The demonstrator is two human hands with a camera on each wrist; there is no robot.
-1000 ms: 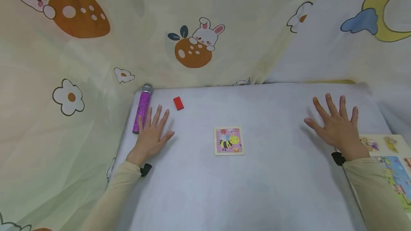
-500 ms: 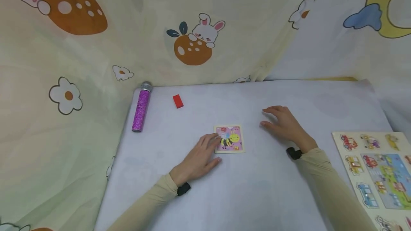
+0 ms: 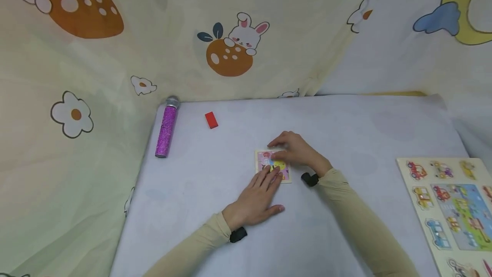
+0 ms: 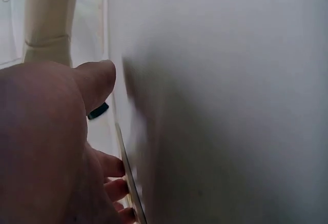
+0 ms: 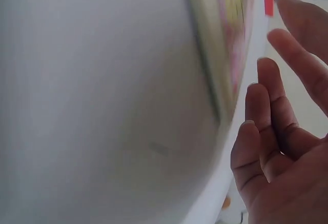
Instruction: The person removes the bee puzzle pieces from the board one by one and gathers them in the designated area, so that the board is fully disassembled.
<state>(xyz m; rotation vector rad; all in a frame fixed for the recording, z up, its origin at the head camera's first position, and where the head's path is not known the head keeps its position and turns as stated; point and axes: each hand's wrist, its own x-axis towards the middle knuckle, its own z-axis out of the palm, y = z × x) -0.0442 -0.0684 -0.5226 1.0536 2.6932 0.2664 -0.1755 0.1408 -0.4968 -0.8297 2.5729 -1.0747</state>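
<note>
Bee puzzle (image 3: 273, 166) lies under both hands' straight fingers (image 3: 269, 175), touched, not gripped.

No words, numbers, brand marks or signs can be read in any of the views. The small bee puzzle (image 3: 273, 166) on the table (image 3: 346, 131), the larger vehicle puzzle board (image 3: 449, 208) and the patterned cloth (image 3: 230, 46) behind carry only cartoon pictures. The wrist views are too blurred to show any lettering.
</note>
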